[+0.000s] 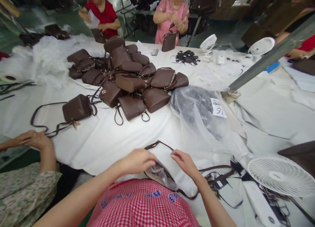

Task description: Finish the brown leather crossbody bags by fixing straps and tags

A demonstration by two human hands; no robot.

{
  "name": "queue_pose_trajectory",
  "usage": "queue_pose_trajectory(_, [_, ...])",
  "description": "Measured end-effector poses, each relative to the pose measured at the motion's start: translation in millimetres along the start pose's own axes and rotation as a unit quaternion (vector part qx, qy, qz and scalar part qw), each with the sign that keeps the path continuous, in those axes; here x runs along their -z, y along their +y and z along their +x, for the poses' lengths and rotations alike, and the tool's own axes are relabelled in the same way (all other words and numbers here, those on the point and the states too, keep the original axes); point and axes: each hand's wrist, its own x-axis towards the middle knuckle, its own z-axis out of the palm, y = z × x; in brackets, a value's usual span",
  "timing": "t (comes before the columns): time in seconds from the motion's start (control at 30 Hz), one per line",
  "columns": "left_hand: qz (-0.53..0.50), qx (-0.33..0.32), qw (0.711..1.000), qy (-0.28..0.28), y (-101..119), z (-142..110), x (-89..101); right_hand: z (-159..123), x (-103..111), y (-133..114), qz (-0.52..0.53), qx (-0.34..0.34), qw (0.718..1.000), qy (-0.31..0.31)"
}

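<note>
Close against my checked apron lies a brown handbag [169, 179], its mouth open and clear plastic showing inside. My left hand [139, 160] is closed at the left side of the bag's rim, thumb and fingers together. On the other side, my right hand [184, 161] pinches the thin brown strap [167, 145], which arches between both hands beyond the bag. Another stretch of strap runs out to the right, past my right forearm. The bag's lower part is hidden by its rim and my apron.
A heap of brown handbags [133, 82] covers the table's middle, with a single handbag [76, 108] to its left. Right of it sits a plastic-wrapped bundle [197, 103]. A white fan [280, 174] and black tags lie near right. Co-workers' hands [39, 140] are at left and across.
</note>
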Motion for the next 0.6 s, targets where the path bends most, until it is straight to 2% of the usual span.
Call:
queue_pose_trajectory(0.07, [-0.082,0.072,0.993,0.050,-18,9,23.0,33,-14,12,-0.137,-0.021,0.988,0.062])
queue_pose_trajectory(0.13, [-0.066,0.168,0.982,0.052,-42,26,28.3,61,-29,18,-0.215,-0.048,0.973,0.064])
queue_pose_trajectory(0.2, [-0.031,0.236,0.971,0.025,-66,44,19.5,78,-39,19,-0.228,-0.060,0.971,0.046])
queue_pose_trajectory(0.3, [-0.041,0.261,0.964,-0.009,-88,62,-1.7,83,-34,11,-0.199,-0.047,0.979,0.016])
queue_pose_trajectory(0.37, [-0.071,0.245,0.966,-0.033,-92,67,-11.5,72,-15,0,-0.157,-0.030,0.987,-0.010])
queue_pose_trajectory(0.47, [-0.144,0.193,0.969,-0.056,-91,65,-16.2,41,34,-25,-0.072,0.020,0.997,-0.020])
queue_pose_trajectory(0.53, [-0.168,0.151,0.973,-0.042,-88,62,-16.0,17,69,-48,-0.125,0.069,0.989,0.037])
queue_pose_trajectory(0.6, [-0.149,0.118,0.982,0.005,-84,57,-16.3,-5,97,-71,-0.262,0.117,0.950,0.123])
